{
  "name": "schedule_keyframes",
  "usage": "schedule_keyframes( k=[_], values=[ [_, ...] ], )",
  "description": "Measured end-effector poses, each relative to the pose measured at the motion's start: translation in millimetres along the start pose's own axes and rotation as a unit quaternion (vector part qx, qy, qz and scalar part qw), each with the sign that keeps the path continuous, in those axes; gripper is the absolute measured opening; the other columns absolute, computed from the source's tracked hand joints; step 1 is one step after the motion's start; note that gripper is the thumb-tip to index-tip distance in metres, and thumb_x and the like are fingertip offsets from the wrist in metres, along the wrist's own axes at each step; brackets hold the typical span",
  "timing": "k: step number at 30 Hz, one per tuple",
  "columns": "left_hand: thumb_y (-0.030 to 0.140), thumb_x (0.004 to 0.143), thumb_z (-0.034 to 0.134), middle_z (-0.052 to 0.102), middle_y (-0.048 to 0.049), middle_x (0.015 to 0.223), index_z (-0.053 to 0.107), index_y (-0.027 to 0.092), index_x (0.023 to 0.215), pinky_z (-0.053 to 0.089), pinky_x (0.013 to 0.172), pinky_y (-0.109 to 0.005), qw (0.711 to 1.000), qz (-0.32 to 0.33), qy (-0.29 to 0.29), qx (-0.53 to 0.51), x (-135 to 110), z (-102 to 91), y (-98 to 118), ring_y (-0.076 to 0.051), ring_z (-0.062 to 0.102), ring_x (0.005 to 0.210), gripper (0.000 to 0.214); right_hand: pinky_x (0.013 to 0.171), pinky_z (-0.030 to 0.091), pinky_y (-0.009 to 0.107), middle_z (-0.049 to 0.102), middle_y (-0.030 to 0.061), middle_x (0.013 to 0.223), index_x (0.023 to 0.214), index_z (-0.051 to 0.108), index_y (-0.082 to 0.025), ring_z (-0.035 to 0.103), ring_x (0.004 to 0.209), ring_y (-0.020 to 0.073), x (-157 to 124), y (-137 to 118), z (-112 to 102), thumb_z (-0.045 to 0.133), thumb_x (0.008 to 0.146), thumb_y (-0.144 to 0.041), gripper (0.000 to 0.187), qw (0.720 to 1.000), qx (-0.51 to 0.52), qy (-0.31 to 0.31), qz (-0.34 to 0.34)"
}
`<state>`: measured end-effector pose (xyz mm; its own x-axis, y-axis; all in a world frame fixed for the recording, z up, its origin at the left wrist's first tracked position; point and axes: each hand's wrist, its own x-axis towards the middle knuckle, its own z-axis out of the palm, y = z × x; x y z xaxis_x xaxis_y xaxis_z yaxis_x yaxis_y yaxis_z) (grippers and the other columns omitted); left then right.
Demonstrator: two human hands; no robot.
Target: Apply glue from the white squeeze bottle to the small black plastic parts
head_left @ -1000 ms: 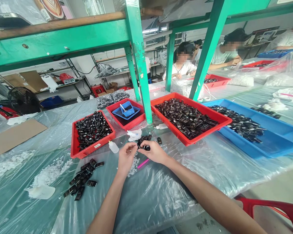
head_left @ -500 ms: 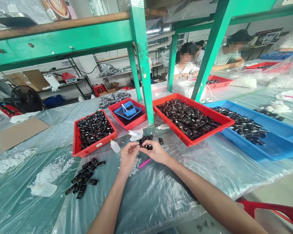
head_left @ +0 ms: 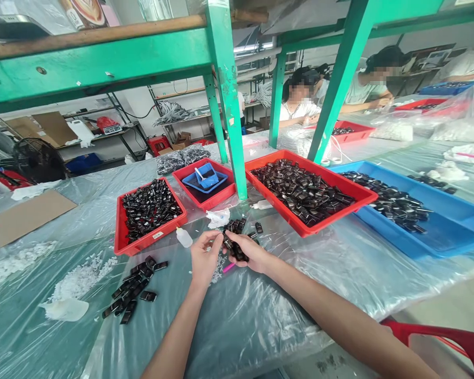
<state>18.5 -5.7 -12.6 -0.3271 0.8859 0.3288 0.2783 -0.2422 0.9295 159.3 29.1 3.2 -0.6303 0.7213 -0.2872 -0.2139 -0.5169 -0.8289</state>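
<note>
My right hand (head_left: 255, 255) is curled around several small black glossy plastic pieces (head_left: 236, 249), which show below its thumb. Close against it, my left hand (head_left: 204, 258) has thumb and forefinger pinched together at the edge of these pieces; what lies between the fingertips is too small to make out. Just beyond both hands is a small heap of the same black pieces (head_left: 237, 225), and a single piece (head_left: 258, 227) lies to its right. A pink pen-like stick (head_left: 228, 267) and scattered tiny white bits (head_left: 218, 273) lie under the hands.
Red trays (head_left: 152, 241) (head_left: 315, 230) of black pieces stand left and right, with a blue tray (head_left: 454, 229) farther right. Another pile of pieces (head_left: 132, 287) lies front left. A squeeze bottle (head_left: 184, 238) lies near my left hand. A green post (head_left: 237, 131) rises ahead. Co-workers sit beyond.
My right hand has turned and lowered slightly, so more black pieces show in its grasp. My left hand stays pinched beside it. The view has shifted a little.
</note>
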Motion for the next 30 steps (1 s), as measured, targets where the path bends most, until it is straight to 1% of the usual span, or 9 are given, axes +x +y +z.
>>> schedule_keyframes(
  k=[3, 6, 8, 12, 14, 16, 19, 23, 30],
  values=[
    [0.039, 0.089, 0.062, 0.074, -0.0065, 0.095, 0.074, 0.021, 0.091, 0.051, 0.079, -0.034, 0.994, 0.059, -0.033, 0.081, -2.3, -0.3, 2.9, -0.021, 0.067, 0.087, 0.021, 0.031, 0.016, 0.018, 0.059, -0.0009, 0.066, 0.079, 0.058, -0.017, 0.05, 0.043, 0.0073, 0.2, -1.1, -0.3, 0.056, 0.091, -0.057, 0.042, 0.999, 0.043, -0.002, 0.014],
    [0.036, 0.092, 0.059, 0.073, -0.0076, 0.107, 0.074, 0.023, 0.093, 0.049, 0.088, -0.037, 0.983, 0.122, -0.004, 0.138, -0.6, -4.5, 3.2, -0.024, 0.064, 0.105, 0.02, 0.033, 0.017, 0.016, 0.058, -0.0026, 0.068, 0.082, 0.06, -0.017, 0.048, 0.045, 0.0057, 0.1, -6.7, -5.0, 0.068, 0.084, -0.051, 0.035, 0.998, 0.062, 0.007, -0.01],
    [0.035, 0.093, 0.057, 0.073, -0.0075, 0.104, 0.073, 0.023, 0.094, 0.049, 0.085, -0.036, 0.978, 0.131, 0.007, 0.16, 2.6, -8.9, 1.2, -0.024, 0.064, 0.102, 0.02, 0.034, 0.016, 0.016, 0.056, -0.0034, 0.07, 0.084, 0.06, -0.017, 0.046, 0.046, 0.0048, 0.6, -12.6, -10.9, 0.075, 0.078, -0.046, 0.033, 0.997, 0.057, 0.019, -0.038],
    [0.031, 0.093, 0.055, 0.073, -0.0067, 0.098, 0.071, 0.023, 0.092, 0.048, 0.085, -0.039, 0.965, 0.137, -0.021, 0.223, 8.5, -16.0, -8.1, -0.024, 0.063, 0.097, 0.017, 0.037, 0.019, 0.019, 0.055, -0.0031, 0.069, 0.08, 0.058, -0.019, 0.044, 0.045, 0.0068, 2.3, -26.2, -28.2, 0.071, 0.079, -0.046, 0.031, 0.981, -0.086, 0.105, -0.138],
    [0.027, 0.092, 0.056, 0.072, -0.0067, 0.098, 0.071, 0.024, 0.091, 0.047, 0.09, -0.042, 0.953, 0.147, -0.044, 0.262, 9.0, -17.1, -14.2, -0.025, 0.062, 0.098, 0.015, 0.044, 0.033, 0.021, 0.062, -0.0005, 0.072, 0.081, 0.061, -0.02, 0.054, 0.052, 0.0112, 2.1, -32.1, -37.4, 0.066, 0.084, -0.04, 0.021, 0.932, -0.249, 0.174, -0.199],
    [0.023, 0.089, 0.059, 0.072, -0.0072, 0.101, 0.071, 0.024, 0.091, 0.045, 0.093, -0.045, 0.938, 0.154, -0.062, 0.304, 8.0, -17.0, -19.6, -0.027, 0.062, 0.101, 0.012, 0.062, 0.046, 0.026, 0.07, 0.0028, 0.083, 0.084, 0.066, -0.021, 0.065, 0.07, 0.0171, 0.4, -36.1, -45.3, 0.063, 0.086, -0.029, 0.009, 0.847, -0.425, 0.218, -0.234],
    [0.021, 0.085, 0.063, 0.072, -0.0078, 0.104, 0.071, 0.025, 0.089, 0.044, 0.091, -0.046, 0.917, 0.157, -0.076, 0.359, 5.9, -16.9, -24.5, -0.03, 0.061, 0.105, 0.01, 0.081, 0.047, 0.031, 0.074, 0.0043, 0.091, 0.092, 0.071, -0.023, 0.069, 0.088, 0.0228, -4.0, -37.5, -53.7, 0.063, 0.087, -0.023, 0.009, 0.75, -0.599, 0.213, -0.182],
    [0.02, 0.083, 0.067, 0.072, -0.0082, 0.106, 0.07, 0.025, 0.082, 0.043, 0.092, -0.046, 0.904, 0.161, -0.085, 0.388, 4.9, -18.2, -25.6, -0.031, 0.061, 0.106, 0.006, 0.082, 0.046, 0.032, 0.074, 0.006, 0.093, 0.102, 0.073, -0.025, 0.068, 0.097, 0.0268, -9.3, -35.3, -60.1, 0.068, 0.086, -0.025, 0.017, 0.708, -0.677, 0.18, -0.091],
    [0.018, 0.084, 0.065, 0.072, -0.0066, 0.109, 0.071, 0.024, 0.083, 0.04, 0.098, -0.045, 0.893, 0.112, -0.134, 0.416, 4.4, -19.0, -18.7, -0.028, 0.061, 0.112, 0.008, 0.078, 0.043, 0.029, 0.074, 0.0059, 0.096, 0.102, 0.072, -0.024, 0.067, 0.101, 0.0266, -13.4, -39.1, -58.1, 0.067, 0.087, -0.026, 0.016, 0.69, -0.7, 0.172, -0.062]
  ],
)
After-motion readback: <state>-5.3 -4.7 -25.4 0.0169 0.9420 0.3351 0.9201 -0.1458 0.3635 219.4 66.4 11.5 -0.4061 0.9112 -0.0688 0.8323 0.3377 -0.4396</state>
